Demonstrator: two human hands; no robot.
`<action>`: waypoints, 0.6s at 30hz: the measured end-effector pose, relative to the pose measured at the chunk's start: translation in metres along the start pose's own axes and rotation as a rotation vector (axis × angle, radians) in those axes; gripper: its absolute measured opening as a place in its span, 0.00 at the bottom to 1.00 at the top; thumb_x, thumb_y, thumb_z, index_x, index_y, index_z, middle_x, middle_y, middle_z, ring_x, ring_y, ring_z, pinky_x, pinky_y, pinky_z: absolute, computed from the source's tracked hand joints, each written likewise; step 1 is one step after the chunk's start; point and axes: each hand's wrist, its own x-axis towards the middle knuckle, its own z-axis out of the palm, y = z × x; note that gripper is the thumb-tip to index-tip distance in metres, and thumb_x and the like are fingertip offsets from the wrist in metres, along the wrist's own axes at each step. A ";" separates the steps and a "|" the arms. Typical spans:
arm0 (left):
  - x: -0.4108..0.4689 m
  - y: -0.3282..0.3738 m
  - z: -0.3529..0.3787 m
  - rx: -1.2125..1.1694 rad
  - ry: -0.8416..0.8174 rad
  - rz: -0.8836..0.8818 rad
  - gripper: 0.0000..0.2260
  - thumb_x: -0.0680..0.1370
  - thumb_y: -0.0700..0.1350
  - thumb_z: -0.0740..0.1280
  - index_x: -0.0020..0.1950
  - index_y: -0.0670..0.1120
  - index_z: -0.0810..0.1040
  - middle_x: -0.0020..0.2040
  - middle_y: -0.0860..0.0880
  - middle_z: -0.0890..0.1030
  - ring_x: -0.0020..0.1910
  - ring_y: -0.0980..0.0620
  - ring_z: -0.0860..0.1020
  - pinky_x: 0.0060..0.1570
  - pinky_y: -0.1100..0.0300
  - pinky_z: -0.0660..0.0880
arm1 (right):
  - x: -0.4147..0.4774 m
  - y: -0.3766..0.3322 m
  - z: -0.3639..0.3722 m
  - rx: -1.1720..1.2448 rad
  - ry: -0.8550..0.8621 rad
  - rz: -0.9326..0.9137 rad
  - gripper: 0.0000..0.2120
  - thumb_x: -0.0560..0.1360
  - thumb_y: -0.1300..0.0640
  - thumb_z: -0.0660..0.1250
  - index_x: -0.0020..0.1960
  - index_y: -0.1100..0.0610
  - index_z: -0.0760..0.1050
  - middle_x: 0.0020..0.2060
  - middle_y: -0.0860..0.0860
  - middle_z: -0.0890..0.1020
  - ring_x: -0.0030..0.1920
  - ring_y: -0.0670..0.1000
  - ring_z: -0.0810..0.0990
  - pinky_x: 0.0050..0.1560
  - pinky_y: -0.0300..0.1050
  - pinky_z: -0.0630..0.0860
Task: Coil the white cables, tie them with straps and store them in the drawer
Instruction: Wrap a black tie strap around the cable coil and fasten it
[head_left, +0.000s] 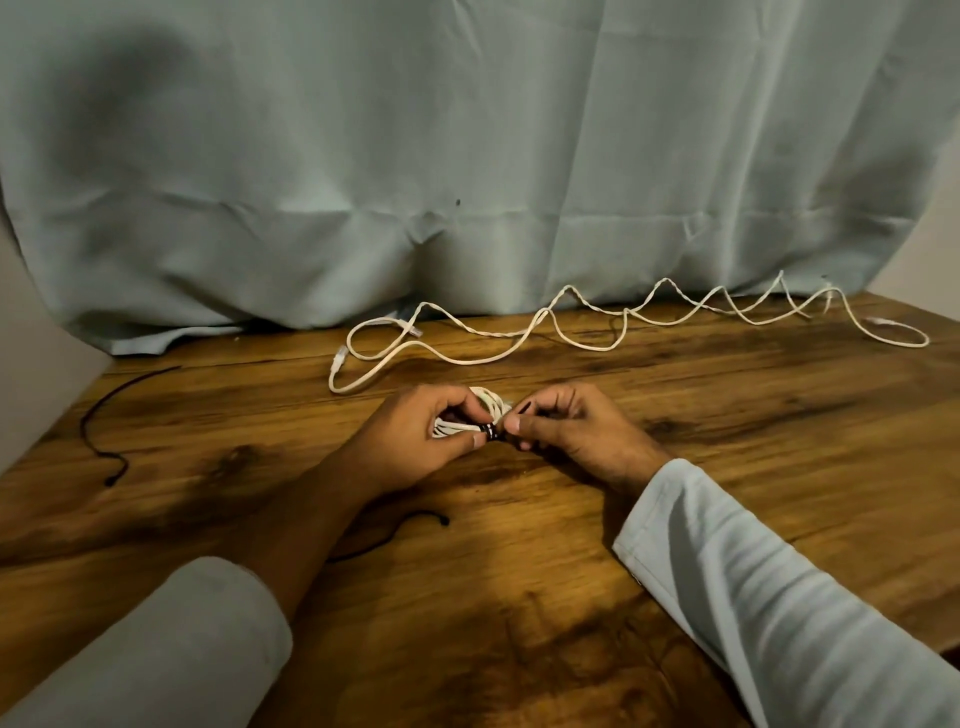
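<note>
The left hand (426, 434) pinches the coiled white cable (488, 401), the right hand (569, 431) pinches the black strap (491, 431) wrapped round it — a loose white cable (488, 333) sprawls behind the coil.

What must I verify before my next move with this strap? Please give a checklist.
1. Grip of left hand on coiled cable: ok.
2. Wrap of black strap round the coil: ok.
3. Pinch of right hand on the strap end: ok.
4. Fastening of the strap: cannot tell.
5. Coiling of loose white cable at the back: not ok.
6. Another spare strap at the left: ok.
</note>
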 end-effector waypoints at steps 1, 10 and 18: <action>0.000 -0.001 0.000 0.005 0.006 -0.006 0.08 0.75 0.45 0.76 0.53 0.53 0.84 0.50 0.58 0.86 0.51 0.58 0.83 0.56 0.47 0.79 | 0.000 0.000 -0.001 0.007 -0.008 -0.001 0.06 0.80 0.62 0.69 0.51 0.63 0.84 0.39 0.59 0.81 0.42 0.57 0.73 0.39 0.40 0.71; 0.003 0.002 -0.001 0.045 -0.009 0.006 0.11 0.77 0.44 0.75 0.58 0.54 0.85 0.51 0.58 0.86 0.52 0.60 0.83 0.56 0.53 0.79 | 0.002 0.001 0.004 0.120 0.083 -0.022 0.04 0.76 0.66 0.72 0.49 0.62 0.85 0.44 0.64 0.85 0.37 0.50 0.81 0.36 0.40 0.74; 0.006 0.004 0.000 0.060 -0.005 0.038 0.09 0.76 0.41 0.76 0.54 0.49 0.84 0.48 0.57 0.86 0.50 0.61 0.83 0.52 0.62 0.78 | 0.006 0.003 0.002 0.166 0.020 0.025 0.07 0.79 0.68 0.68 0.55 0.66 0.82 0.47 0.57 0.87 0.44 0.49 0.86 0.38 0.35 0.80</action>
